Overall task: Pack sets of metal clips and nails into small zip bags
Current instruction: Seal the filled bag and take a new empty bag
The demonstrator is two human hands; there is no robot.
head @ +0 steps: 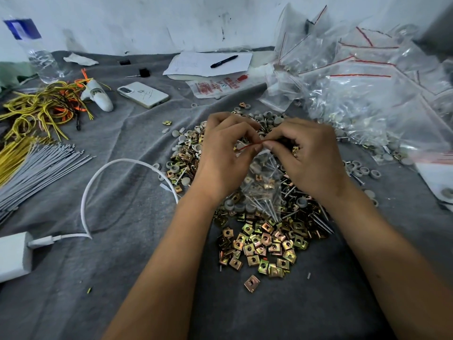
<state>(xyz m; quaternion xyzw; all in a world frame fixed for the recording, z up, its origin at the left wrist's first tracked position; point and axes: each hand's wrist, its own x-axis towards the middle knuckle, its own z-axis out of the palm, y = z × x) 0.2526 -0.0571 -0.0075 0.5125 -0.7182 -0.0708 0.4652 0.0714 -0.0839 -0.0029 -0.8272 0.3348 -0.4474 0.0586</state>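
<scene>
Clear plastic small zip bag (pixel 263 185) with red seal line hangs between both hands over heap of brass-coloured square metal clips (pixel 264 244) and steel nails (pixel 321 223) on grey cloth-covered counter (pixel 122 197). Bag holds clips, nails. Left hand (pixel 225 155) grip: fingertips pinching bag's top edge. Right hand (pixel 306 153) grip: thumb and forefinger pinching same seal. Pile of filled clear bags (pixel 367 94) far right; white phone (pixel 143 94) far left.

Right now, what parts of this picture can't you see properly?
- Head view: zip bag seal, hidden by left hand and right hand pinching it.
- Contents count: too small, jumbled.
- Paper writing: too faint.
- Water bottle top: cut off by edge.
</scene>
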